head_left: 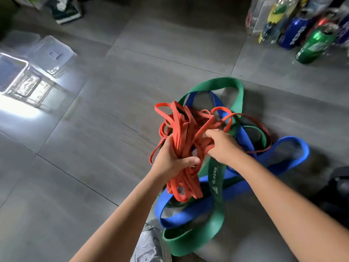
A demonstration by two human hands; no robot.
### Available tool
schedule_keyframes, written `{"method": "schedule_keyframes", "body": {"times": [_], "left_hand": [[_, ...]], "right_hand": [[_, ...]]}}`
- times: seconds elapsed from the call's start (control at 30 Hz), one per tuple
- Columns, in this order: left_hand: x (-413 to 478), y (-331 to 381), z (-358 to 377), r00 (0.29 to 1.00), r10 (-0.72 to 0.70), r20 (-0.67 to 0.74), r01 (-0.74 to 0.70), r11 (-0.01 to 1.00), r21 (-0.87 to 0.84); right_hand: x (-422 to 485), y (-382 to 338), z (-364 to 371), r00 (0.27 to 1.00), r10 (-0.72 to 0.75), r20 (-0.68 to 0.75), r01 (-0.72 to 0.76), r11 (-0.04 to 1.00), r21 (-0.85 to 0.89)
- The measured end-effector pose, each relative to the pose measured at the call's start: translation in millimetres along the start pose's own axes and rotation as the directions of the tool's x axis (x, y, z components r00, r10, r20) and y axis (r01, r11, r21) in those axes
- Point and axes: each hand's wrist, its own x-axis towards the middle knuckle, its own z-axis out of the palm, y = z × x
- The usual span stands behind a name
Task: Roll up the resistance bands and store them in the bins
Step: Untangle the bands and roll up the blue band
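A tangled heap of resistance bands lies on the grey tiled floor. My left hand (pixel 172 157) grips a thick bundle of thin orange bands (pixel 184 133), lifted above the heap. My right hand (pixel 220 143) holds more orange strands beside it, fingers curled round them. Under the hands lie wide green bands (pixel 217 188) and wide blue bands (pixel 289 157), looped over each other. Clear plastic bins (pixel 22 82) stand at the far left, well apart from the bands, one of them (pixel 51 55) behind the other.
Several bottles and cans (pixel 302 29) stand in the top right corner. A grey shoe (pixel 149 244) shows at the bottom, touching the green band. A dark object (pixel 338 188) sits at the right edge. A dark green shoe (pixel 66 10) lies at the top left.
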Motion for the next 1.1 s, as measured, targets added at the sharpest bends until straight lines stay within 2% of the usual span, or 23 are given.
{"method": "schedule_keyframes", "body": {"times": [0.07,0.13,0.2,0.27,0.33,0.4,0.5,0.63,0.7,0.8,0.9,1.0,1.1], "left_hand": [[2,11,0,0.997,0.073,-0.035,-0.069,0.992,0.104],[7,24,-5,0.989,0.119,-0.093,-0.099,0.976,0.192],[11,35,-14,0.985,0.137,-0.107,-0.113,0.972,0.208],[11,41,-25,0.982,0.156,-0.106,-0.132,0.97,0.204],[7,44,-38,0.985,0.115,-0.129,-0.098,0.986,0.133],[1,47,-47,0.987,0.048,-0.155,-0.046,0.999,0.014],[-4,60,-50,0.982,0.051,-0.182,-0.057,0.998,-0.028],[-18,104,-56,0.976,0.167,-0.137,-0.143,0.975,0.168],[-31,136,-67,0.967,0.223,-0.119,-0.201,0.964,0.177],[-62,191,-86,0.947,0.307,-0.091,-0.291,0.944,0.153],[-98,242,-102,0.917,0.392,-0.069,-0.384,0.918,0.102],[-134,277,-107,0.89,0.454,-0.036,-0.438,0.875,0.206],[-167,292,-114,0.856,0.502,-0.123,-0.44,0.833,0.335]], "right_hand": [[-1,-17,-10,0.997,-0.047,-0.061,0.058,0.981,0.184],[-1,-32,-21,0.993,-0.085,-0.087,0.106,0.954,0.281],[-2,-40,-37,0.99,-0.122,-0.065,0.133,0.968,0.212],[-6,-42,-59,0.99,-0.114,0.081,0.11,0.993,0.047],[-12,-42,-79,0.973,-0.054,0.224,0.07,0.995,-0.064],[-18,-46,-94,0.967,-0.01,0.253,0.035,0.995,-0.093],[-28,-60,-109,0.988,-0.036,0.153,0.037,0.999,-0.009],[-57,-92,-141,0.994,-0.065,0.089,0.071,0.995,-0.063],[-76,-114,-165,0.995,-0.091,0.036,0.093,0.995,-0.035],[-104,-159,-197,0.986,-0.105,-0.128,0.119,0.988,0.101],[-131,-210,-212,0.974,-0.026,-0.225,0.098,0.944,0.316],[-158,-260,-217,0.965,0.034,-0.26,0.082,0.904,0.42],[-192,-298,-217,0.963,0.015,-0.269,0.12,0.871,0.476]]}}
